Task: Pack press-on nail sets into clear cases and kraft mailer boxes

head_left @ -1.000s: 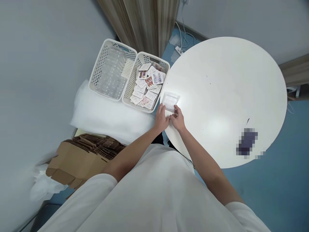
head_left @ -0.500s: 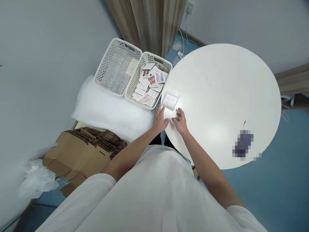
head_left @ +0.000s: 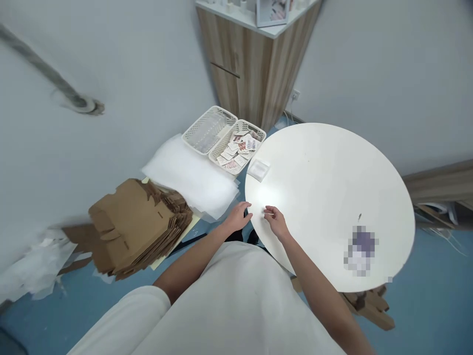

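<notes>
My left hand (head_left: 239, 217) hovers at the near left rim of the round white table (head_left: 332, 192), fingers loosely spread and holding nothing. My right hand (head_left: 275, 220) rests just above the tabletop beside it, fingers slightly curled and apart, also holding nothing. A small clear plastic packet (head_left: 258, 169) lies flat on the table near its left edge, well beyond both hands and touched by neither.
Two white baskets stand left of the table: one (head_left: 209, 129) with clear items, one (head_left: 238, 147) with printed cards. White foam sheets (head_left: 190, 176) and a stack of flat cardboard boxes (head_left: 138, 227) lie nearer. A wooden cabinet (head_left: 251, 64) stands behind. A blurred dark object (head_left: 360, 249) sits on the table.
Both hands let go of the clear packet and drew back toward me. The view tilted up, showing the cabinet and more wall.
</notes>
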`<move>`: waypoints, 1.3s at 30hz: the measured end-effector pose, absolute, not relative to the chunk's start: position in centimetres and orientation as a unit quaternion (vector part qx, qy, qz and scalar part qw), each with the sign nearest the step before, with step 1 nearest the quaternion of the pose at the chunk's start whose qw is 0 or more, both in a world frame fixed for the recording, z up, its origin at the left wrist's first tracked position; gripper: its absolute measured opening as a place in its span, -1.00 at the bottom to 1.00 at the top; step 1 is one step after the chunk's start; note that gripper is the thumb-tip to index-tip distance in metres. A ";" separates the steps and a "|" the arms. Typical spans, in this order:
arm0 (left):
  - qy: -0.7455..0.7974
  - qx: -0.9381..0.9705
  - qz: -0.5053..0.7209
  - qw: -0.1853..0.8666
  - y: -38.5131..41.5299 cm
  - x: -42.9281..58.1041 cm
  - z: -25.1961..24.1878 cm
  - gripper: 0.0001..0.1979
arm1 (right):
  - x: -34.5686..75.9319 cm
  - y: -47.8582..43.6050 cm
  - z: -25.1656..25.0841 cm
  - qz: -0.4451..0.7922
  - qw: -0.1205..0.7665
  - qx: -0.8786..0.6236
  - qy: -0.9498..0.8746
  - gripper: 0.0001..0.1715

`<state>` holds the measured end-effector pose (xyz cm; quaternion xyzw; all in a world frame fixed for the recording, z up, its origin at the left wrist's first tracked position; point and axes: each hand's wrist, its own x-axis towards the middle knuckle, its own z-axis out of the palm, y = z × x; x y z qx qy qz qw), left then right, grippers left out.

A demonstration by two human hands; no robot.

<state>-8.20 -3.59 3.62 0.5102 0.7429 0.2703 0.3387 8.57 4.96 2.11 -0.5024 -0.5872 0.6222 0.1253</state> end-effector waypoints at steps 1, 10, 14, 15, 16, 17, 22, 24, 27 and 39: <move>0.750 0.499 0.279 0.332 -4.4 -8.1 3.9 -0.65 | 8.5 4.7 2.0 0.629 0.116 -0.492 -0.591 -0.56; 0.825 0.397 0.300 0.268 -12.8 -11.1 7.5 -0.65 | 2.6 2.3 2.8 0.657 0.047 -0.366 -0.657 -0.58; 0.851 0.374 0.300 0.213 -16.8 -13.8 9.2 -0.64 | -1.3 1.4 4.5 0.647 0.042 -0.300 -0.700 -0.58; 0.857 0.370 0.300 0.197 -17.9 -14.6 9.5 -0.64 | -2.4 1.1 5.1 0.640 0.040 -0.288 -0.711 -0.59; 0.864 0.364 0.298 0.181 -19.0 -15.4 9.8 -0.63 | -3.4 0.8 5.7 0.632 0.039 -0.279 -0.722 -0.59; 0.872 0.356 0.291 0.166 -20.1 -16.3 10.1 -0.62 | -4.5 0.4 6.3 0.621 0.037 -0.271 -0.734 -0.59; 0.934 0.281 0.181 0.126 -25.6 -21.1 10.2 -0.58 | -10.0 -2.6 8.7 0.552 0.000 -0.214 -0.806 -0.58; 0.952 0.248 0.128 0.128 -27.5 -22.7 9.6 -0.57 | -12.0 -4.1 9.2 0.502 -0.025 -0.170 -0.847 -0.56; 0.963 0.220 0.088 0.131 -29.7 -24.3 8.5 -0.53 | -14.8 -5.9 9.6 0.397 -0.052 -0.113 -0.909 -0.48; 0.940 0.142 0.263 0.166 -33.9 -25.1 4.6 -0.36 | -20.6 -11.2 9.1 0.067 -0.124 -0.141 -0.980 -0.46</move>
